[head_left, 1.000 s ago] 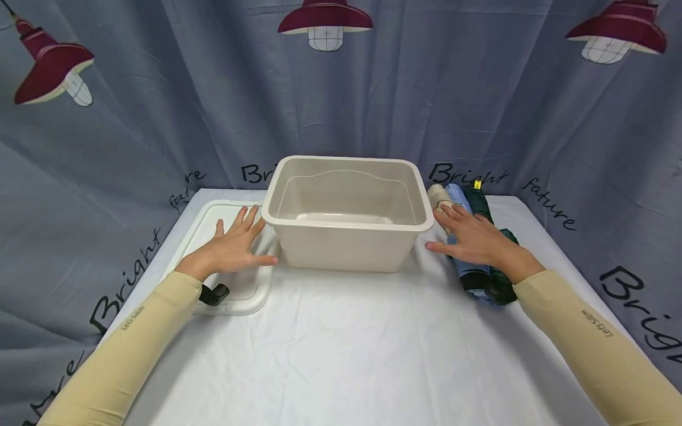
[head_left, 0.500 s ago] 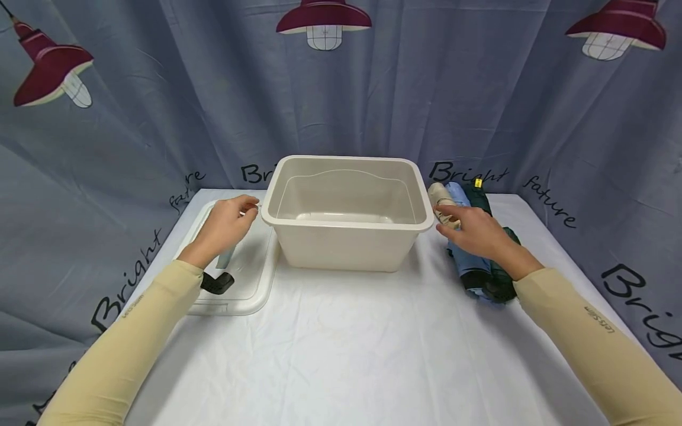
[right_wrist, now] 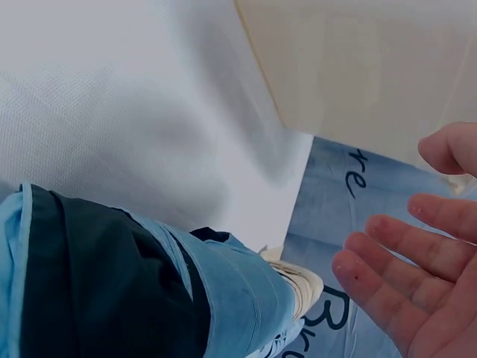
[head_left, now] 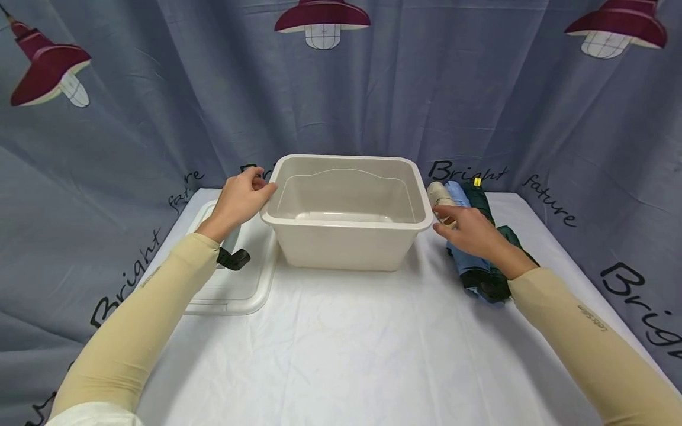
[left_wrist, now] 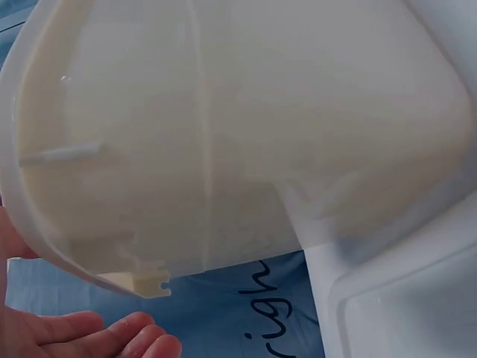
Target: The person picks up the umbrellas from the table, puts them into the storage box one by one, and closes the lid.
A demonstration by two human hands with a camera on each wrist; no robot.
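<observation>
My left hand (head_left: pixel 242 198) is at the far left corner of the cream rectangular plastic storage bin (head_left: pixel 346 242), thumb at the rim; I cannot tell whether it actually grips the rim or only rests against it. In the left wrist view my fingers (left_wrist: pixel 112 335) lie loosely extended below the bin's lip (left_wrist: pixel 89 272). The bin stands upright in the middle of the white tablecloth (head_left: pixel 341 343). Its clear flat plastic lid (head_left: pixel 234 290) lies on the cloth just left of the bin, under my left forearm.

My right hand (head_left: pixel 466 231) hovers with fingers relaxed and spread, holding nothing, just right of the bin's right rim and over the row of rolled garments: a beige roll (head_left: pixel 438 195), a light blue roll (head_left: pixel 462 254) and a dark green roll (head_left: pixel 498 236), lying side by side and touching.
</observation>
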